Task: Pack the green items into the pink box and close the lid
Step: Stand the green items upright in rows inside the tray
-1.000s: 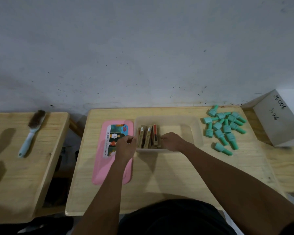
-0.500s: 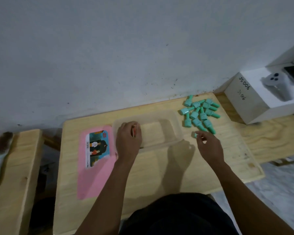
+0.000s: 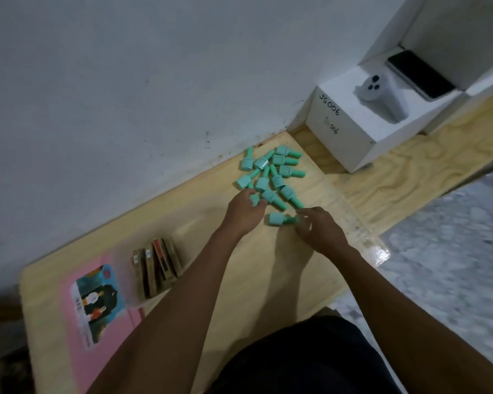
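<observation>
A heap of several small green bottles (image 3: 273, 172) lies on the wooden table (image 3: 268, 280) near the wall. My left hand (image 3: 244, 209) is curled around one green bottle (image 3: 254, 199) at the heap's near edge. My right hand (image 3: 320, 230) pinches the neck of another green bottle (image 3: 278, 218), which lies on the table in front of the heap. The translucent box (image 3: 188, 231) stands to the left under my left forearm, with several brown sticks (image 3: 155, 264) upright in its left end. Its pink lid (image 3: 97, 336) lies flat on the table further left.
A white carton marked JS006 (image 3: 345, 132) stands on the adjoining table to the right, holding a grey device (image 3: 382, 96) and a dark phone (image 3: 419, 73). The wall runs along the table's far edge. Tiled floor (image 3: 453, 251) shows at right.
My view has swung right. My left hand left the box and reached into the green heap, closing on a bottle. My right hand stays at the nearest green bottle.
</observation>
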Demonstrator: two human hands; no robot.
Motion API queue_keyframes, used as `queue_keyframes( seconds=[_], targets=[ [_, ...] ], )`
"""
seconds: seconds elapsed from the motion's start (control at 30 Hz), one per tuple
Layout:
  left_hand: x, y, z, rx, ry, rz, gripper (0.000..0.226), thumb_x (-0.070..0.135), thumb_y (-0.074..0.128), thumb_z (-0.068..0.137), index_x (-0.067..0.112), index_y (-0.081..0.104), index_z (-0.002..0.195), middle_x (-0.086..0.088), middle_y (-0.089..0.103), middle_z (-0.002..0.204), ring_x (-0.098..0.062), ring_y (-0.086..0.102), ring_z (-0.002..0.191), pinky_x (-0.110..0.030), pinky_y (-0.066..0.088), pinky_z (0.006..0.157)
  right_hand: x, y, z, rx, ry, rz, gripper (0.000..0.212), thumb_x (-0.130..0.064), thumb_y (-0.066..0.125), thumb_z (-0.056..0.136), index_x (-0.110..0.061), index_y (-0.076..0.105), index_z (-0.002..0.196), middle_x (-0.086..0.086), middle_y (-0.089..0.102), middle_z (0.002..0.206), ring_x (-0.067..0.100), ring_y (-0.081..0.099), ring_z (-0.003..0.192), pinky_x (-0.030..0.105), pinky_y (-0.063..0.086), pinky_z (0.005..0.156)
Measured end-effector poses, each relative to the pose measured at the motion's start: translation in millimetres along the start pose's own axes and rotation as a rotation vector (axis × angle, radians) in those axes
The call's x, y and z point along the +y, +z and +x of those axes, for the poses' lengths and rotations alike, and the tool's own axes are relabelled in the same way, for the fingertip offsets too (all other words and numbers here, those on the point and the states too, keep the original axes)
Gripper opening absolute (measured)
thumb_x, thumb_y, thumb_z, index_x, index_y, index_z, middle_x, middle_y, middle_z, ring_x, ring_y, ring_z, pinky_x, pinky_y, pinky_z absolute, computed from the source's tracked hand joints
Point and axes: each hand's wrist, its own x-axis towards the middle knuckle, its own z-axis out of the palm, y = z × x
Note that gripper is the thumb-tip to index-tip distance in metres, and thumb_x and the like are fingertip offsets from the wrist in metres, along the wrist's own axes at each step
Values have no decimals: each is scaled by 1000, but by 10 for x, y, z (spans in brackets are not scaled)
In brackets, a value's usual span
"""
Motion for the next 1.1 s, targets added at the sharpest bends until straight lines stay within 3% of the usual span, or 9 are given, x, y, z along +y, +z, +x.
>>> queue_keyframes(
  seconds=[0.13, 0.23, 0.33, 0.53, 0.67, 0.77, 0.87, 0.93, 1.1],
  targets=[
    [66, 167, 369, -69, -133, 120, 70, 37, 53, 89, 12, 25, 148, -13, 30, 153, -30, 35, 138, -38, 35, 108, 3, -21, 163, -150, -30, -90, 39, -36, 59, 88, -31, 58, 127, 1, 59, 116, 20, 58, 102, 38, 52, 81],
    [44, 272, 571, -95, -252, 226, 79, 39, 52, 89, 11, 11, 150, -19, 15, 156, -37, 22, 142, -45, 28, 114, 14, -44, 279, -181, -59, -127, 31, -39, 59, 90, -32, 62, 119, -2, 62, 113, 17, 59, 99, 35, 53, 77],
    [11, 312, 689, -79, -316, 324, 75, 35, 52, 90, 6, 13, 148, -21, 11, 155, -40, 21, 141, -45, 25, 114, 43, -101, 368, -243, -63, -64, 27, -35, 63, 88, -32, 65, 114, -4, 62, 112, 15, 58, 99, 35, 52, 80],
    [-39, 361, 809, 83, -264, 333, 53, 28, 61, 86, 10, 41, 132, -15, 44, 137, -36, 45, 124, -45, 42, 96, 30, -257, 422, -219, -117, 162, 23, -30, 65, 90, -22, 68, 111, -7, 60, 100, 12, 58, 90, 30, 50, 79],
    [-74, 325, 831, 104, -268, 276, 44, 15, 61, 80, 8, 52, 123, -14, 57, 125, -33, 56, 114, -40, 50, 86, -20, -320, 429, -161, -72, 285, 22, -32, 59, 94, -19, 68, 110, -9, 62, 99, 6, 58, 89, 20, 46, 77],
    [-41, 245, 756, 72, -222, 127, 32, 15, 57, 83, 7, 57, 114, -11, 63, 113, -26, 59, 97, -32, 45, 73, -99, -346, 397, -123, -37, 424, 14, -32, 56, 95, -24, 67, 101, -9, 66, 91, 5, 61, 82, 15, 48, 71],
    [46, 102, 560, 49, -170, -142, 34, 23, 61, 87, 10, 58, 118, -1, 61, 103, -17, 61, 91, -30, 50, 76, -244, -366, 333, -69, 37, 649, 25, -36, 55, 95, -17, 70, 96, 4, 71, 90, 17, 67, 85, 31, 58, 77],
    [57, -36, 391, 66, -137, -317, 29, 28, 64, 87, 14, 62, 112, 2, 64, 100, -10, 63, 87, -25, 53, 74, -366, -389, 285, -61, 102, 791, 33, -39, 56, 93, -10, 71, 97, 6, 72, 90, 20, 68, 86, 34, 59, 80],
    [-121, -415, 9, 192, -116, -533, 16, 29, 66, 86, 19, 64, 98, -2, 69, 101, -14, 66, 90, -30, 57, 73, -735, -381, 184, -73, 136, 892, 27, -39, 60, 92, -15, 72, 91, 1, 72, 82, 14, 67, 81, 29, 57, 78]
  ],
)
